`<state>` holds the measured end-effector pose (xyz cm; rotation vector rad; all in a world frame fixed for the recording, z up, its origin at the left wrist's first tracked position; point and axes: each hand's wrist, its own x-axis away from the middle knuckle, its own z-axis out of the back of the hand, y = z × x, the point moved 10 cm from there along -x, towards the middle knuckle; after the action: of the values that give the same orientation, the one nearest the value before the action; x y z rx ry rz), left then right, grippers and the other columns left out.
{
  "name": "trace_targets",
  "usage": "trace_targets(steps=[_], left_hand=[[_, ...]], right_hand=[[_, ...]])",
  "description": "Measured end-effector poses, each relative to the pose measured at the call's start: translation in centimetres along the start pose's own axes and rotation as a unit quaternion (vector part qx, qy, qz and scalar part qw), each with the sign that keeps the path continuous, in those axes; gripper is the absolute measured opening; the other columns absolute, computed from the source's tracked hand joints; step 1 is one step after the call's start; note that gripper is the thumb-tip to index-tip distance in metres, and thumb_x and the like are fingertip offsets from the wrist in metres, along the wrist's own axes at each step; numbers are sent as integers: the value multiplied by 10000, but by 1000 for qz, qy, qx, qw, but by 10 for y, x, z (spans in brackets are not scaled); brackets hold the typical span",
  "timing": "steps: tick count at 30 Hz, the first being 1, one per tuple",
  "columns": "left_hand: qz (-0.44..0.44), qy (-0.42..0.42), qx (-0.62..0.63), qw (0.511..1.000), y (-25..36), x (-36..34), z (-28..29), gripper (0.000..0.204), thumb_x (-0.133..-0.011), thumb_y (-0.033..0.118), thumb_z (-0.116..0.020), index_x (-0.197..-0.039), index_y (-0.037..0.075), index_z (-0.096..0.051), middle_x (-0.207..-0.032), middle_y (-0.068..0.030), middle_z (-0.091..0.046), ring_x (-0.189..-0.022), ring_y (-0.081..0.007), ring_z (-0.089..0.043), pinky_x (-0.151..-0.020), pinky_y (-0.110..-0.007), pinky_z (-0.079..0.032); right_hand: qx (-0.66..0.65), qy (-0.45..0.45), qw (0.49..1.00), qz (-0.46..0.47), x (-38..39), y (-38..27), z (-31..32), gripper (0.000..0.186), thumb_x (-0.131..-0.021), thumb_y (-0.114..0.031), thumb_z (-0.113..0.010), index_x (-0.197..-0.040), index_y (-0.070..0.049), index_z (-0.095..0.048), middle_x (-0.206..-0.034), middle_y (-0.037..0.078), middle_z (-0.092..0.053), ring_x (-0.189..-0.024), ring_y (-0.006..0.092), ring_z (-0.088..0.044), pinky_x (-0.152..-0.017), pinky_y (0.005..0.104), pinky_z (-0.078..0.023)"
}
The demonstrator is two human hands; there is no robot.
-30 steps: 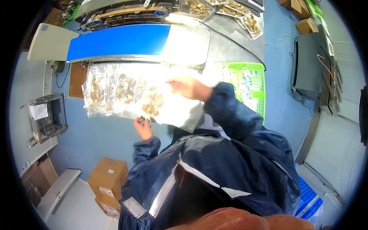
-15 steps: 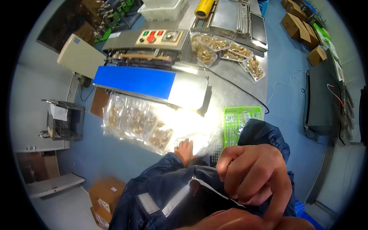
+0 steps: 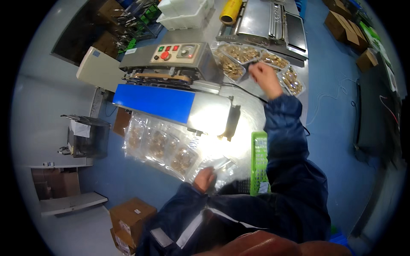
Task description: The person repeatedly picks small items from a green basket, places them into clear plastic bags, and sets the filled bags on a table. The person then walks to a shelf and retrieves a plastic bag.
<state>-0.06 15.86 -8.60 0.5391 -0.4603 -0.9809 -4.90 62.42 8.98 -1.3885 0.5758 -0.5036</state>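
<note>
Head view, right hand: away it had swung from close under the camera, and now the right hand point(image 3: 265, 79) was stretched out to the trays near the counter's right edge; its fingers were curled, but whether they pinched a rim I couldn't tell.
Left hand: low at the counter's near edge, the left hand point(image 3: 204, 179) had gone from spread fingers to folded ones, against a loose clear bag point(image 3: 222, 166); pinching it or just resting on it, I couldn't tell.
Open trays: a cluster of clear trays point(image 3: 232, 68) of brown pieces sat crowded by the right edge of the steel counter point(image 3: 247, 117), the right hand between two of them; a hasty lift, I judged, could have knocked a neighbour and spilled its load.
Rightmost tray: the tray point(image 3: 292, 81) lay closest to that edge, so a stray knuckle might have tipped it off.
Black cord: ooh, the cord point(image 3: 244, 90) ran right past the reaching sleeve point(image 3: 284, 123); a sleeve dragged back low could have snagged it.
Loose bag: thin and crumpled by the near edge, it might have slid floorward had the left hand let go.
Bagged trays: a row of bagged trays point(image 3: 183, 158) lined the near edge, left of that hand; an elbow swung left could have shoved the end one over.
Green basket: the basket point(image 3: 254, 158) stood beside the reaching arm; a low return risked clipping its rim.
</note>
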Motion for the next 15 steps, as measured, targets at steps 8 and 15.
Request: trace_targets(steps=[8,15], left_hand=[[-15,119,5,993,107,13,131,250,-822,23,-658,-1070,59,-663,-1145,-146,-641,-1009,-336,-613,-856,-413,-486],[-167,136,-95,972,152,20,156,327,-748,4,-704,-1063,86,-675,-1165,-130,-628,-1032,-334,-606,-848,-410,-479]], right_hand=[[247,-521,794,-192,237,52,-181,448,-907,-469,-602,-980,-45,-729,-777,99,-679,-726,172,-630,-666,316,-505],[-165,-181,918,-311,287,51,-148,394,-902,-225,-656,-1174,50,-580,-939,119,-665,-788,144,-623,-654,245,-490]])
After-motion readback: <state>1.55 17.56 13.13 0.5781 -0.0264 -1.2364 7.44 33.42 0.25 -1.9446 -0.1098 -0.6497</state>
